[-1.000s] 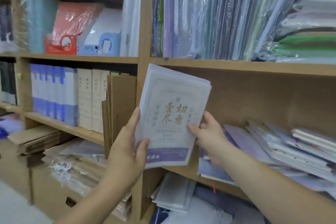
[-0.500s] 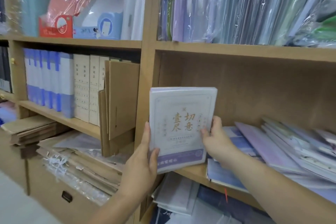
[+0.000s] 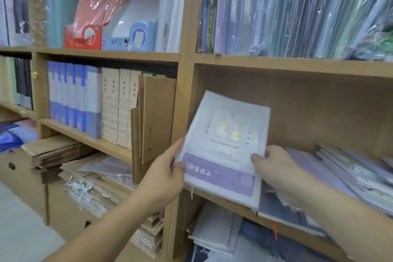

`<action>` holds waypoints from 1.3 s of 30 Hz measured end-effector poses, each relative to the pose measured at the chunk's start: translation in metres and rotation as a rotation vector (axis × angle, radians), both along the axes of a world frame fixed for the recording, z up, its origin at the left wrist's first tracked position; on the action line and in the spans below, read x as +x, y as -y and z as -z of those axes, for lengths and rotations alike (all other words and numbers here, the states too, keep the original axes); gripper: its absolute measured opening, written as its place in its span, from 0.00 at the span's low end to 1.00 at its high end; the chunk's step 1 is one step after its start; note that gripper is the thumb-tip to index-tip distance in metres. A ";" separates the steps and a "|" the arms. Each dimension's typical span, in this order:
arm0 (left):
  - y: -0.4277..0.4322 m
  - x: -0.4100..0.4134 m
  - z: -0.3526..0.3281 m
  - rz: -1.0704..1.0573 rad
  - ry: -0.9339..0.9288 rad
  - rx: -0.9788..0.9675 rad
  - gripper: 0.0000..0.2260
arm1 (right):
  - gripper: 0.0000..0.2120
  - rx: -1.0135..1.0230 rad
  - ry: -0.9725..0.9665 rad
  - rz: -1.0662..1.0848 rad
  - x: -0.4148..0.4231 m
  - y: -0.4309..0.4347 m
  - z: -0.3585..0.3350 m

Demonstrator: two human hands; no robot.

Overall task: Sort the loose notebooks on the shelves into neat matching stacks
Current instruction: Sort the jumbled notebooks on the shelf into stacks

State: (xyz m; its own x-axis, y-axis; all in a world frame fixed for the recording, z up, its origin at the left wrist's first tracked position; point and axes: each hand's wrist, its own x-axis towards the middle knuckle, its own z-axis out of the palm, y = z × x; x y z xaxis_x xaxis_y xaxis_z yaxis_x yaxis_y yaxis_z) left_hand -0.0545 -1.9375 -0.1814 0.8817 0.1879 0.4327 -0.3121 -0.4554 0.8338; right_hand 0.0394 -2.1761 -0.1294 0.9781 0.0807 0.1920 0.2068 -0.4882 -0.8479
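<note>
Item under handling: a notebook stack, white covers with a purple band along the bottom, wrapped in clear film. The cover print is blurred and unreadable.
Location of item: front left of the middle right compartment, just beside the upright divider. It is tilted, with its top leaning back and to the left. Its lower edge sits over the front lip of the shelf board; whether it bears on the board cannot be told.
Left hand: the left hand pinches the lower left edge of the stack, thumb on the front cover, fingers behind it.
Right hand: the right hand grips the lower right edge, thumb on the front, remaining fingers hidden behind the stack.
Same compartment, right side: loose notebooks in lilac and pale covers lie flat, fanned and overlapping, near the right hand. Some overhang the board.
Compartment above: film-wrapped folders stand upright, packed close.
Compartment below: white packs and dark blue items lie in disorder.
Left bay, middle shelf: blue-and-white file boxes stand upright with beige archive boxes beside them. Flat cardboard sheets lean against the divider.
Left bay, top shelf: a red box and a blue box stand side by side.
</note>
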 end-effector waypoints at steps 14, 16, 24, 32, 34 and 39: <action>0.005 0.043 0.040 -0.229 -0.397 -0.416 0.05 | 0.32 0.036 -0.354 -0.208 -0.026 -0.028 0.040; 0.006 0.046 0.043 -0.271 -0.360 -0.407 0.05 | 0.47 -0.111 -0.325 -0.217 -0.025 -0.030 0.052; -0.001 0.034 0.054 -0.306 -0.286 -0.335 0.08 | 0.43 -0.464 -0.180 -0.234 -0.015 -0.027 0.075; -0.016 0.023 0.082 -0.187 0.037 0.682 0.28 | 0.48 -1.257 0.284 -0.229 -0.023 -0.023 0.018; -0.021 0.023 0.079 -0.011 0.095 0.784 0.25 | 0.47 -1.298 0.220 -0.283 -0.020 -0.020 0.024; -0.024 0.036 0.064 0.012 0.167 0.790 0.14 | 0.34 -1.212 0.268 -0.315 -0.016 -0.017 0.051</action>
